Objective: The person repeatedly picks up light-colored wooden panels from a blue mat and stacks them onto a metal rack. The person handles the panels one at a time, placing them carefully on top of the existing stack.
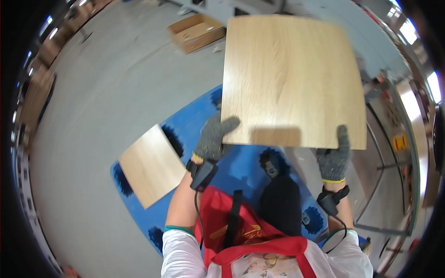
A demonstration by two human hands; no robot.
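Note:
A large light wood-grain board (289, 78) is held up in front of me, its near edge gripped at both corners. My left hand (214, 135), in a grey knit glove, closes on the near left corner with the thumb on top. At the near right corner my right hand (334, 157), gloved the same way, has its thumb over the board's face; its other fingers are hidden underneath. A smaller wood-grain board (152, 166) lies to the left on a blue surface (234, 169) with dark round bristly patches, below the held board.
An open cardboard box (197, 32) sits on the grey floor (106, 88) beyond the blue surface. To the right stands a metal frame (391, 167) with a yellow item (400, 142) near it. Grey machinery (320, 11) is behind the held board.

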